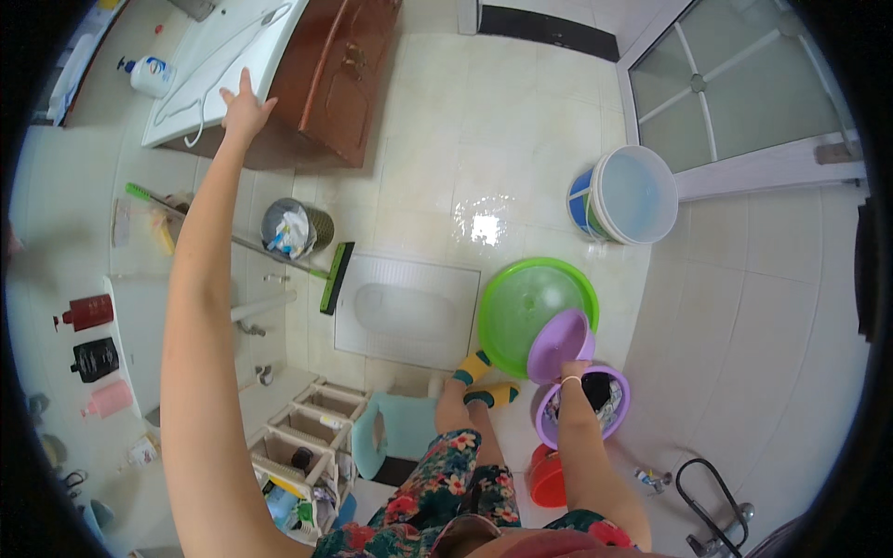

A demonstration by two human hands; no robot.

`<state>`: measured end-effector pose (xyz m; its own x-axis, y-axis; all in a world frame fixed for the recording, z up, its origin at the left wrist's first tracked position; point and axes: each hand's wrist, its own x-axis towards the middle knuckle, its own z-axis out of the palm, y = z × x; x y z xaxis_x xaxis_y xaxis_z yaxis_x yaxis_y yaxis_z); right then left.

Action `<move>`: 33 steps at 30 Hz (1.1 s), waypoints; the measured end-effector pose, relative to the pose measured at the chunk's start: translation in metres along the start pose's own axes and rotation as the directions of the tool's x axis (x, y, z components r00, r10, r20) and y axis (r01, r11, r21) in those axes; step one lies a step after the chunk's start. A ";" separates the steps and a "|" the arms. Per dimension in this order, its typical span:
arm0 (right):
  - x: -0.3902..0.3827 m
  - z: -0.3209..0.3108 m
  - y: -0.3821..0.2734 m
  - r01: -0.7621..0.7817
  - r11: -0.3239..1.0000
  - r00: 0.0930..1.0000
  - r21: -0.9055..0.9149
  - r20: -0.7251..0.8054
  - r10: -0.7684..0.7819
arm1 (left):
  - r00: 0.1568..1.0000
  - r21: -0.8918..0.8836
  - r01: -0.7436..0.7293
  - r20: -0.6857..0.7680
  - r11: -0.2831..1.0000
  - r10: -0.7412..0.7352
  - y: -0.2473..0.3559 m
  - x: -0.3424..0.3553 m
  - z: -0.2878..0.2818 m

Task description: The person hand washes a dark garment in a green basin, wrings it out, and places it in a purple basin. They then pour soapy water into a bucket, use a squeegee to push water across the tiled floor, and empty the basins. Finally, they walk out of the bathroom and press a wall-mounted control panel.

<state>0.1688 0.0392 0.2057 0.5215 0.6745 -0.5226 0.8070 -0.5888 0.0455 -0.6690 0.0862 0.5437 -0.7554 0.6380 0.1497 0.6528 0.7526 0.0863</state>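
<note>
My left hand reaches far out to the edge of a white countertop, its fingers spread and nothing in them. Beside it lies a white clothes hanger; whether a fingertip touches it I cannot tell. My right hand is closed on the rim of a small purple basin, tilted partly over a wide green basin. Below that hand stands a second purple tub with dark and patterned cloth in it, partly hidden by my forearm.
A bucket of water stands by the glass door. Near the squat toilet are a green squeegee and a waste bin. Close to my feet are a red bucket and a shelf rack. Wet floor glints mid-room.
</note>
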 end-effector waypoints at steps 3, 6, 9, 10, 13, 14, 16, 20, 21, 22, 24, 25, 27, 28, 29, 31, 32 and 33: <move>0.035 0.042 0.018 0.108 0.911 0.994 -0.398 0.026 -0.106 | 1.000 0.007 -0.026 -0.016 1.000 0.026 0.017 0.001 -0.001; 0.063 0.086 0.034 0.256 0.686 0.960 -0.681 0.099 -0.261 | 1.000 -0.002 -0.018 -0.016 1.000 0.018 0.001 -0.001 -0.002; 0.023 0.059 -0.008 0.512 0.152 0.810 -0.845 0.417 -0.412 | 0.987 0.100 -0.130 -0.080 0.986 0.138 -0.042 -0.003 0.007; 0.026 0.063 -0.009 0.461 0.343 0.864 -0.818 0.326 -0.384 | 0.981 0.100 -0.163 -0.090 0.982 0.172 -0.045 0.000 0.007; 0.045 0.094 0.006 0.352 0.623 0.936 -0.699 0.250 -0.249 | 0.968 0.089 -0.227 -0.091 0.970 0.235 -0.016 0.020 0.015; 0.048 0.097 0.000 0.440 0.540 0.898 -0.718 0.364 -0.248 | 0.960 0.113 -0.253 -0.093 0.961 0.264 -0.018 0.022 0.014; 0.042 0.090 -0.026 0.612 0.362 0.788 -0.703 0.579 -0.207 | 0.976 0.090 -0.210 -0.042 0.974 0.215 -0.006 0.014 0.012; 0.026 0.092 -0.025 -0.075 0.974 0.792 0.214 0.606 -0.072 | 0.978 0.061 -0.205 -0.018 0.977 0.206 0.002 0.010 0.006; 0.023 0.092 -0.017 -0.521 0.539 0.803 0.662 0.594 0.047 | 0.972 0.067 -0.233 -0.027 0.970 0.235 0.001 0.011 0.005; 0.012 0.082 -0.020 -0.553 0.505 0.776 0.663 0.631 0.020 | 0.968 0.085 -0.246 -0.033 0.966 0.249 -0.010 0.010 0.004; -0.007 0.057 -0.022 -0.613 0.442 0.718 0.655 0.696 -0.037 | 0.976 0.110 -0.206 -0.042 0.972 0.212 -0.032 0.003 0.002; -0.003 0.053 -0.011 -0.630 0.416 0.703 0.656 0.710 -0.055 | 0.975 0.099 -0.208 -0.055 0.973 0.215 -0.028 0.008 0.006; 0.005 0.047 0.007 -0.663 0.373 0.667 0.649 0.738 -0.098 | 0.969 0.111 -0.226 -0.074 0.968 0.235 -0.022 0.013 0.012; 0.005 0.040 0.007 -0.672 0.359 0.658 0.648 0.745 -0.113 | 0.966 0.120 -0.233 -0.081 0.965 0.244 -0.014 0.013 0.013; 0.005 0.034 0.006 -0.680 0.347 0.648 0.646 0.751 -0.129 | 0.977 0.081 -0.199 -0.061 0.977 0.204 -0.008 0.011 0.013; -0.001 0.020 -0.011 -0.657 0.370 0.643 0.656 0.745 -0.178 | 0.971 0.098 -0.182 -0.139 0.978 0.194 -0.015 0.007 0.013; -0.004 0.012 -0.022 -0.626 0.393 0.656 0.674 0.727 -0.204 | 0.974 0.096 -0.164 -0.140 0.982 0.176 -0.009 0.006 0.013; -0.007 0.002 -0.037 -0.591 0.421 0.662 0.688 0.712 -0.234 | 0.981 0.088 -0.138 -0.125 0.986 0.149 -0.012 0.004 0.009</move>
<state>0.1350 0.0555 0.2063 -0.0412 0.2672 -0.9627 -0.1591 -0.9530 -0.2577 -0.6807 0.0816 0.5341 -0.6365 0.7174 0.2832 0.7435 0.6684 -0.0221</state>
